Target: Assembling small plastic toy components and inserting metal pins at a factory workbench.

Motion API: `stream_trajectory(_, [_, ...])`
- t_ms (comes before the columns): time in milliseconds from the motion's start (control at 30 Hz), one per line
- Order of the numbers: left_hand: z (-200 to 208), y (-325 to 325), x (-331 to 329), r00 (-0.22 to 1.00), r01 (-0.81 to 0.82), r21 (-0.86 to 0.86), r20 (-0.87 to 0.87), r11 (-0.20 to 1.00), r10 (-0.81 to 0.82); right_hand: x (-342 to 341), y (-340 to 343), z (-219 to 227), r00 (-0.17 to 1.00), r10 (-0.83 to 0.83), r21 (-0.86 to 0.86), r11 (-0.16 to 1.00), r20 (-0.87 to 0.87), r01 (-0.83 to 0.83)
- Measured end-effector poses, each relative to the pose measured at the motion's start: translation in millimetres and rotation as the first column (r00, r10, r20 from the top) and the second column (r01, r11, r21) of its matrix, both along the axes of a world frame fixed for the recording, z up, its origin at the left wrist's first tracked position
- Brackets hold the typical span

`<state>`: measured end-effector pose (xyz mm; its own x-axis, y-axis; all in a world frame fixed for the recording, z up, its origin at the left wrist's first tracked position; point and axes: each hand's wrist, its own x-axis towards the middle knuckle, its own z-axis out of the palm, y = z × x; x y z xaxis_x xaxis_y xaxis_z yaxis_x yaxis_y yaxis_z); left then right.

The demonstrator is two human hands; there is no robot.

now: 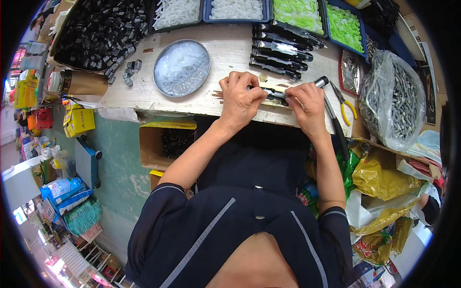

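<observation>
Near the front edge of the worktable, my left hand (239, 100) is closed with its fingers pinching one end of a slim black part (274, 94). My right hand (309, 106) pinches the other end, thumb and fingertips together. The part lies level between them, a pale strip just behind it; its ends are covered by my fingers. Beyond my hands several similar long black pieces (281, 55) are stacked in a row. Right beside my right hand lies a hammer (331, 110) with a dark handle, its head toward the hand. Yellow-handled pliers (345, 106) lie further right.
A round metal dish (161, 84) with whitish contents stands left of the stack. Small black parts (101, 38) fill a box at the far left, near a brown flask (86, 83). Trays of white pieces (235, 8) and green pieces (345, 26) line the back. A clear bag (394, 101) holds grey pieces.
</observation>
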<state>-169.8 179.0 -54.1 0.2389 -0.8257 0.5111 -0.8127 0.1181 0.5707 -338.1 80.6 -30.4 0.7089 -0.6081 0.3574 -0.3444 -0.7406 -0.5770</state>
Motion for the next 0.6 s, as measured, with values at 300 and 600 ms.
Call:
stream_trajectory(300, [1,-6,3,1.0,0.03,0.046,0.004,0.999,-0.03,-8,-12,10,0.94,0.229,-0.384,0.868,-0.254,-0.316])
stream_trajectory(600, [6,0,4,1.0,0.031,0.099,-0.001,0.995,-0.031,8,-49,22,0.913,0.343,-0.142,0.915,-0.219,-0.378])
